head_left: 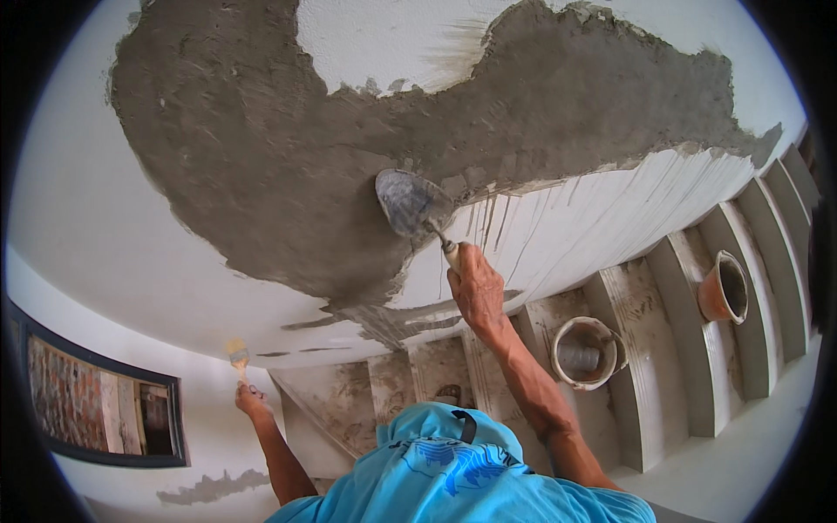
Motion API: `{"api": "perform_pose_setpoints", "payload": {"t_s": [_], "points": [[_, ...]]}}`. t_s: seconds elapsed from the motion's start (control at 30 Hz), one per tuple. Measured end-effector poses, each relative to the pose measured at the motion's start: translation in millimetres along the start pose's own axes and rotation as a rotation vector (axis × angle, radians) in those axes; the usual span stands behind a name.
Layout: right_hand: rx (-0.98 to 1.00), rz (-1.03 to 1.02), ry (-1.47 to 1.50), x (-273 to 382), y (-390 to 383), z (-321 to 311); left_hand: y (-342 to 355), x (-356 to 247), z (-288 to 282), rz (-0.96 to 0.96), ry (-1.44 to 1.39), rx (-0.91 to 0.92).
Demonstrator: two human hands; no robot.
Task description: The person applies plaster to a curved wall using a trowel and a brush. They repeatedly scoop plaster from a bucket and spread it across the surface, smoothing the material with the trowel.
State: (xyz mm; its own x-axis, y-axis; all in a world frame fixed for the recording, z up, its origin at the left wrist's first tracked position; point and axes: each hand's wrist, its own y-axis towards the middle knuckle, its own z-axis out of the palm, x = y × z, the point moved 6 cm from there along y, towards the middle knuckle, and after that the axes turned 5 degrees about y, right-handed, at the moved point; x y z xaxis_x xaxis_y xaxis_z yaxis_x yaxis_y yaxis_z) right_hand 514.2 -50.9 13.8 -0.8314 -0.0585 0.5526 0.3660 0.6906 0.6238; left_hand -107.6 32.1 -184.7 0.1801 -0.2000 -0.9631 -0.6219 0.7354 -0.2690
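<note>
My right hand (475,286) is wrapped round the pale handle of a trowel (408,197). Its rounded, mortar-smeared blade is against a large irregular patch of grey render (261,148) on the white wall (366,39), at the patch's lower edge where streaks run down. Lower left, my left hand (251,399) grips a paintbrush (238,357) with a light handle and yellowish bristles, held up in front of the white wall. I cannot tell whether the bristles touch it.
A dirty, stained staircase (641,349) runs along the wall's foot. A white bucket (582,331) with something cylindrical inside and an orange bucket (711,289) stand on its steps. A dark-framed window (170,423) is at lower left, above a grey smear.
</note>
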Motion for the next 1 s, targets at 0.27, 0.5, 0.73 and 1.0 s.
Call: {"api": "perform_pose_setpoints", "payload": {"t_s": [0.27,0.5,0.73,1.0], "points": [[-0.247,-0.009,0.049,7.9,55.6,-55.4,-5.6,28.8,4.6,-0.057,-0.006,-0.002],[0.040,-0.016,-0.030,28.1,21.3,-24.5,-2.9,76.1,-13.2,-0.198,-0.114,0.055],[-0.125,-0.023,0.001,43.6,60.9,-68.4,-4.8,113.4,-28.1,-0.334,-0.251,0.250],[0.132,0.033,-0.024,42.4,23.1,-38.0,-12.8,128.6,-22.2,-0.367,-0.289,0.426]]}}
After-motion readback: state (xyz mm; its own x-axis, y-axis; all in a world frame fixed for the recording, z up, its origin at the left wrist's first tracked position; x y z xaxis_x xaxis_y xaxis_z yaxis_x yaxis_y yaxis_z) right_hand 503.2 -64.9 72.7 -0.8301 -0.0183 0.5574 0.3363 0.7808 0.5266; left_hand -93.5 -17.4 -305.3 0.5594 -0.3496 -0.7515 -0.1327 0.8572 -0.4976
